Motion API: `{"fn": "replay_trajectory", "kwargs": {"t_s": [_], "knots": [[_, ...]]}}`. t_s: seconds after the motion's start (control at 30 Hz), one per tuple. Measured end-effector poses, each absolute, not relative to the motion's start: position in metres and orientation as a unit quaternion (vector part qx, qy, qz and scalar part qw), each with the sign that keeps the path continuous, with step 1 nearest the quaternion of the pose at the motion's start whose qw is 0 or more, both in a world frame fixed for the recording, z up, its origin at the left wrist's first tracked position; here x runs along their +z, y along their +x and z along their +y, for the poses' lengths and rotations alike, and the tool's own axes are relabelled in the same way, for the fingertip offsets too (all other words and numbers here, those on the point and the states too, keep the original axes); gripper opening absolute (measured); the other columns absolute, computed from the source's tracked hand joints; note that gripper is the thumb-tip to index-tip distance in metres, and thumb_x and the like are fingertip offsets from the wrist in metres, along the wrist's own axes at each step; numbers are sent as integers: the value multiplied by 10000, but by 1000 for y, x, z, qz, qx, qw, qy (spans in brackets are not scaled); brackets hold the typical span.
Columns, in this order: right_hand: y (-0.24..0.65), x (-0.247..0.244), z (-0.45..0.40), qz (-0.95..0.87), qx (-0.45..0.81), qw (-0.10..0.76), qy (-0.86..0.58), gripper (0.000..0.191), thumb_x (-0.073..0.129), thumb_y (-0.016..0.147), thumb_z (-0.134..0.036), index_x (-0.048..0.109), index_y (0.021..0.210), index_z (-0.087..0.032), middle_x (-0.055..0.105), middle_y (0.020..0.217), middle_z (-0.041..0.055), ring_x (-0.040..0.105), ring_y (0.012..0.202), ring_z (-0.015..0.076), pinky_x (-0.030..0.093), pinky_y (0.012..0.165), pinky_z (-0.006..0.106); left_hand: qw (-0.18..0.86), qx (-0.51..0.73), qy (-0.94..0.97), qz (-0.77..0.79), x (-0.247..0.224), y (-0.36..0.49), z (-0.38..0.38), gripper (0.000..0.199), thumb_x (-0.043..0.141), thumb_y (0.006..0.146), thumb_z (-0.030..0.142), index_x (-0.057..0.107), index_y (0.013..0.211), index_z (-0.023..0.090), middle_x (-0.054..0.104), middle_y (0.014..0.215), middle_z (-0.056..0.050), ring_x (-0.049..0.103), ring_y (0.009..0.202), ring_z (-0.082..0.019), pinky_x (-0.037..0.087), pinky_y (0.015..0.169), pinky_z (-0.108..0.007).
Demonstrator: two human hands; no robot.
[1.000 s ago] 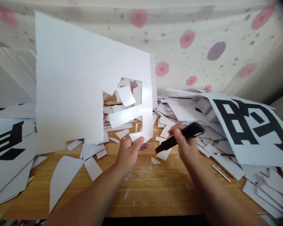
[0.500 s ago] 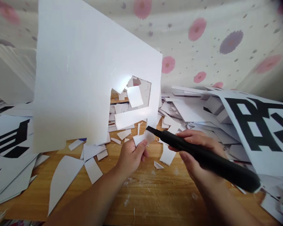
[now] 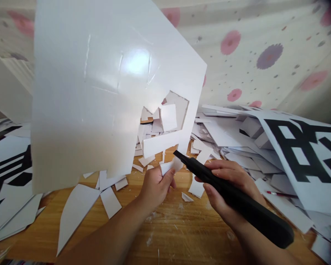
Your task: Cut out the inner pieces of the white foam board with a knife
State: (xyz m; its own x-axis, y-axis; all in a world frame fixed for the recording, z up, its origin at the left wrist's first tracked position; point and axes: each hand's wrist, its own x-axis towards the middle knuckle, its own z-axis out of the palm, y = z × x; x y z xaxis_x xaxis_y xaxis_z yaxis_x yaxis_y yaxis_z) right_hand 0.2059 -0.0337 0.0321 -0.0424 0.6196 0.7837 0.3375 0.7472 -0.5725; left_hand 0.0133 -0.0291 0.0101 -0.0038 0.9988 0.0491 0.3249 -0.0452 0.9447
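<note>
Pinching white board by its bottom corner in left hand, upright over bare tabletop, gripping black knife in right hand, tip aimed up-left at board's edge

bright, soft daylight. glare patch on glossy white board near top centre. soft shadows on wooden table. wide-angle bending at edges, dark vignette top right corner, slight blur at frame borders.

My left grip and right grip are bare, with no gloves, rings or bands that I can see. Both my forearms are uncovered down to the near edge of view; no sleeve or watch shows on either. My fingernails are short and unpainted.
</note>
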Motion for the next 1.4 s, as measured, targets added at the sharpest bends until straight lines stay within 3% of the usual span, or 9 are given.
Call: {"fn": "replay_trajectory", "kwargs": {"t_s": [0.47, 1.1, 1.4], "knots": [[203, 43, -36, -728, 83, 601, -319, 299, 702, 721, -185, 591, 966, -313, 679, 882, 29, 676, 734, 211, 570, 620, 357, 370, 413, 602, 575, 8, 10, -27, 532, 479, 874, 600, 595, 560, 186, 568, 497, -24, 515, 471, -151, 376, 517, -262], [196, 21, -35, -704, 155, 607, -335, 294, 683, 760, -182, 559, 989, -320, 648, 955, 43, 695, 817, 255, 579, 669, 436, 395, 419, 591, 565, 13, 14, -29, 521, 489, 863, 559, 592, 509, 191, 541, 448, -18, 506, 441, -144, 365, 487, -256], [208, 39, -39, -781, 53, 574, -240, 492, 733, 685, -73, 627, 1119, -279, 726, 1025, 83, 721, 869, 229, 618, 702, 338, 440, 452, 561, 537, 9, 9, -25, 488, 511, 860, 546, 578, 542, 182, 578, 491, -18, 499, 423, -124, 364, 447, -235]]}}
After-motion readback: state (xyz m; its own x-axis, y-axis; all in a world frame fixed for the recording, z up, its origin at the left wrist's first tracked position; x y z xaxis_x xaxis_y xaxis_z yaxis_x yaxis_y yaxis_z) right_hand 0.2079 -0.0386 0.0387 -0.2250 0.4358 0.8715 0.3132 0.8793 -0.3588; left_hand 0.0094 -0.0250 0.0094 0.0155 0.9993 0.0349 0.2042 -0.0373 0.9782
